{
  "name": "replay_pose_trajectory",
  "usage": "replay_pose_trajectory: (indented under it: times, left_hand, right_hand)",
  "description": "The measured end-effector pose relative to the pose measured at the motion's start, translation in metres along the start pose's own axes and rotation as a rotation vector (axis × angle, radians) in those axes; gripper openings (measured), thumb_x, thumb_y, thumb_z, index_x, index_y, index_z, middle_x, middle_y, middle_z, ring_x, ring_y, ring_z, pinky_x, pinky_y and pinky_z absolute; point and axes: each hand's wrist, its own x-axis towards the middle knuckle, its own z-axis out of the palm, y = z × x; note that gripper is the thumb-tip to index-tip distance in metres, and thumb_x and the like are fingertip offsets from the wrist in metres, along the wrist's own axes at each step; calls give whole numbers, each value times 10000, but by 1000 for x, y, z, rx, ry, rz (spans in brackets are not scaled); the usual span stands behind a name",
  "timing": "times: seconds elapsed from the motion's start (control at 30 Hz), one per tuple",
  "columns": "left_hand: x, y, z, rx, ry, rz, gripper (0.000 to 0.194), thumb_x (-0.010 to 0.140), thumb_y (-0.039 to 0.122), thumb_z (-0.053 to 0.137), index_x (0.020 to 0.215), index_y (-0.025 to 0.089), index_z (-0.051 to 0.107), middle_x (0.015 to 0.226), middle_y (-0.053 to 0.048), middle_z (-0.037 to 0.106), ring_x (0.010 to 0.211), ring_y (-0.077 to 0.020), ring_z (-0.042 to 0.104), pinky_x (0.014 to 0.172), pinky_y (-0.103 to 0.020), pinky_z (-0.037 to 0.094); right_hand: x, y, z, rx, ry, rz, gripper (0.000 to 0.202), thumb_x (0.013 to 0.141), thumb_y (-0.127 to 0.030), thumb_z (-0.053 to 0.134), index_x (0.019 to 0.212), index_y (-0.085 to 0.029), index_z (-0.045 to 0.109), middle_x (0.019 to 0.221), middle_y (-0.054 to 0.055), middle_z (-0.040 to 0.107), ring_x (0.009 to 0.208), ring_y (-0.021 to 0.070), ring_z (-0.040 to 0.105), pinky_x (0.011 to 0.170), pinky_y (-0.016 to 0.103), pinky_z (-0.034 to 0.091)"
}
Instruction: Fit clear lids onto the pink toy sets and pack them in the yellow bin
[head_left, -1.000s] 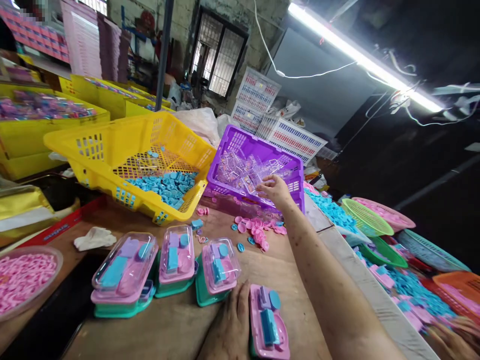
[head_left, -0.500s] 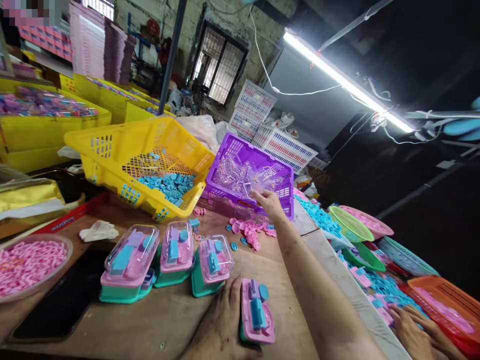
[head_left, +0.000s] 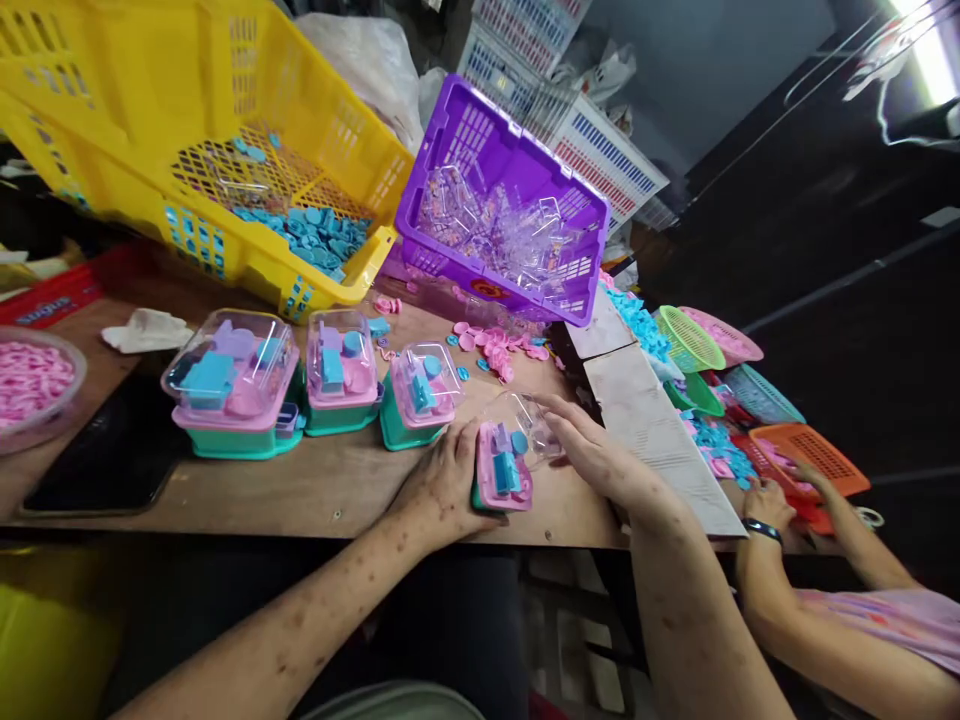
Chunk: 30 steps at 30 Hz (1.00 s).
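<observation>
My left hand (head_left: 442, 475) is wrapped round the left side of a small toy case (head_left: 504, 472) near the table's front edge. The case has a green base and a pink top with blue and purple pieces. In my right hand (head_left: 592, 445) is a clear plastic cover (head_left: 538, 430), held just beside and behind the uncovered case. To the left stand several similar toy cases with clear covers on, the nearest covered case (head_left: 421, 395) close to my left fingers. More clear covers (head_left: 487, 225) lie in the purple basket (head_left: 480, 278).
A yellow basket (head_left: 247, 285) holds blue pieces. Loose pink pieces (head_left: 499, 350) lie before the purple basket. At left are a black phone (head_left: 105, 450) and a tub of pink parts (head_left: 37, 385). A co-worker's hands (head_left: 769, 505) are at the right, near an orange basket (head_left: 840, 460).
My right hand has come back from the purple basket with a clear cover, down beside the toy case. My left hand stays at the case. The head view has tilted downward.
</observation>
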Motion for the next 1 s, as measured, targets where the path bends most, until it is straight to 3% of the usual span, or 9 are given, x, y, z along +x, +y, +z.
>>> replay_pose_trajectory:
  times: [0.07, 0.17, 0.3, 0.43, 0.53, 0.63, 0.7, 0.87, 1.0]
  left_hand:
    - [0, 0, 1, 22, 8, 7, 1440, 623, 414, 1114, 1701, 213, 180, 1762, -275, 376, 1715, -471, 324, 1408, -661, 327]
    - [1, 0, 3, 40, 12, 13, 1450, 628, 439, 1107, 1708, 225, 163, 1780, -281, 356, 1724, -488, 301, 1402, -691, 314]
    - [0, 1, 3, 40, 9, 7, 1445, 637, 446, 1090, 1725, 224, 164, 1776, -274, 388, 1716, -490, 323, 1397, -708, 309]
    - [1, 3, 0, 72, -23, 15, 1447, 636, 511, 1078, 1725, 193, 179, 1756, -288, 414, 1690, -488, 376, 1399, -692, 316]
    - [2, 4, 2, 98, -19, 15, 1451, 619, 513, 1084, 1710, 157, 197, 1731, -294, 443, 1672, -496, 398, 1396, -672, 335]
    - [1, 3, 5, 114, 1, 39, 1479, 631, 503, 1080, 1716, 131, 146, 1737, -317, 419, 1660, -510, 407, 1380, -676, 352]
    - [1, 3, 6, 121, 6, 51, 1487, 673, 506, 1059, 1725, 111, 85, 1744, -337, 395, 1651, -511, 418, 1368, -672, 368]
    - [0, 3, 5, 101, 22, 56, 1460, 702, 461, 1042, 1725, 129, 55, 1739, -329, 395, 1648, -505, 420, 1356, -668, 371]
    - [0, 1, 5, 80, 33, 84, 1416, 709, 438, 1024, 1715, 178, 63, 1711, -294, 436, 1630, -493, 446, 1339, -670, 385]
  right_hand:
    - [7, 3, 3, 9, 7, -191, 543, 1050, -553, 613, 1556, -371, 682, 1610, 74, 673, 1498, 341, 647, 1123, 506, 647]
    - [14, 0, 17, 102, -83, -315, 581, 1070, -488, 609, 1643, -391, 593, 1730, 44, 581, 1611, 348, 536, 1311, 608, 472]
    - [17, -8, 25, 10, -111, -414, 638, 1055, -586, 701, 1638, -340, 618, 1714, 101, 573, 1586, 375, 558, 1299, 579, 497]
    - [18, -9, 10, -197, -170, -484, 682, 1034, -614, 734, 1634, -307, 630, 1672, 143, 596, 1549, 394, 584, 1259, 585, 538]
    - [9, -14, 5, -251, 10, -513, 720, 977, -704, 769, 1560, -291, 680, 1460, 155, 684, 1372, 390, 687, 1168, 573, 605]
    - [-10, -27, 17, -233, 172, -547, 750, 1051, -806, 557, 1609, -311, 639, 1432, 150, 638, 1315, 379, 702, 1137, 560, 622]
    - [-23, -35, 30, -317, 186, -572, 691, 1114, -739, 465, 1639, -318, 621, 1455, 154, 635, 1337, 383, 690, 1156, 572, 605]
    - [-30, -36, 51, -575, 214, -639, 540, 1139, -370, 532, 1673, -318, 596, 1454, 166, 652, 1375, 373, 661, 1195, 609, 559]
    - [-26, -32, 50, -632, 259, -673, 553, 1085, -290, 587, 1637, -293, 629, 1408, 160, 676, 1338, 363, 688, 1156, 602, 584]
